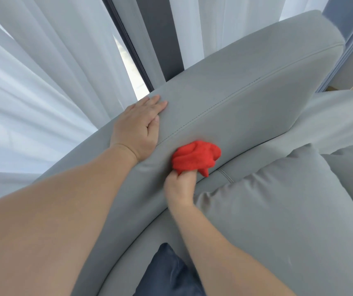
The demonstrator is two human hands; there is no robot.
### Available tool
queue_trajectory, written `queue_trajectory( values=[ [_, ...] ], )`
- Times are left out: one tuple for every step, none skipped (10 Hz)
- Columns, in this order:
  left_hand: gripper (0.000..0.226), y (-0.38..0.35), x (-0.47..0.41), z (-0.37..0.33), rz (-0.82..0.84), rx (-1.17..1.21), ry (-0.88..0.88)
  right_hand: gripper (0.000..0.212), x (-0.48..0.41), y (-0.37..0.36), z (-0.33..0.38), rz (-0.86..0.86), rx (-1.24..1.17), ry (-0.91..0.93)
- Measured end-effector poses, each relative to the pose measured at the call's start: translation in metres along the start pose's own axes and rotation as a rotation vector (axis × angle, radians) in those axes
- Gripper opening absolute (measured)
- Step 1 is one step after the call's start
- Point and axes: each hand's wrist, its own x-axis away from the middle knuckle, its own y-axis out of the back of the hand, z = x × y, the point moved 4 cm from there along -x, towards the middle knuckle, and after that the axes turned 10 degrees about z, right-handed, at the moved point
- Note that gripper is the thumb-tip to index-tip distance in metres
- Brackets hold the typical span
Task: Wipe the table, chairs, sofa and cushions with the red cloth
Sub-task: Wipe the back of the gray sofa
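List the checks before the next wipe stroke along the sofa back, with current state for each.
1. Red cloth held in the right hand: ok, bunched in the fingers.
2. Cloth in contact with the sofa backrest: ok, pressed on its front face.
3. Left hand out of the stroke: ok, flat on the top of the backrest, left of the cloth.
4. Grey cushion clear of the lower backrest: not ok, it lies close beside the right hand.
5. Navy cushion already wiped: cannot tell.
6. Firmness of the grip: cannot tell, the hand is blurred.
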Motion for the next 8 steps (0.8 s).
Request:
queue_trajectory(
  values=[
    [0.047, 0.002, 0.0, 0.001, -0.015, -0.002, -0.003, 0.044, -0.036, 0.023, 0.002, -0.086, 0.018, 0.007],
    [0.046, 0.001, 0.001, 0.004, -0.027, 0.005, -0.008, 0.039, -0.084, 0.07, 0.003, -0.202, 0.012, 0.025],
    [0.045, -0.002, 0.002, 0.002, -0.036, 0.014, -0.014, 0.051, -0.126, 0.105, 0.002, -0.332, -0.191, -0.069],
    [0.045, 0.0, 0.002, 0.003, -0.045, 0.004, -0.016, 0.049, -0.131, 0.108, -0.005, -0.369, -0.159, -0.117],
    [0.045, 0.0, 0.003, 0.003, -0.053, 0.002, -0.013, 0.036, -0.111, 0.087, -0.016, -0.329, -0.038, -0.096],
    [0.044, 0.0, 0.003, 0.002, -0.053, 0.002, -0.018, 0.028, -0.078, 0.058, -0.032, -0.279, 0.067, -0.117],
    [0.045, 0.001, 0.004, 0.003, -0.06, -0.007, -0.024, 0.018, -0.006, -0.002, -0.077, 0.087, 0.279, -0.365],
    [0.044, -0.002, 0.006, 0.002, -0.066, -0.002, -0.028, 0.024, 0.036, -0.031, -0.102, 0.335, 0.346, -0.418]
  ],
)
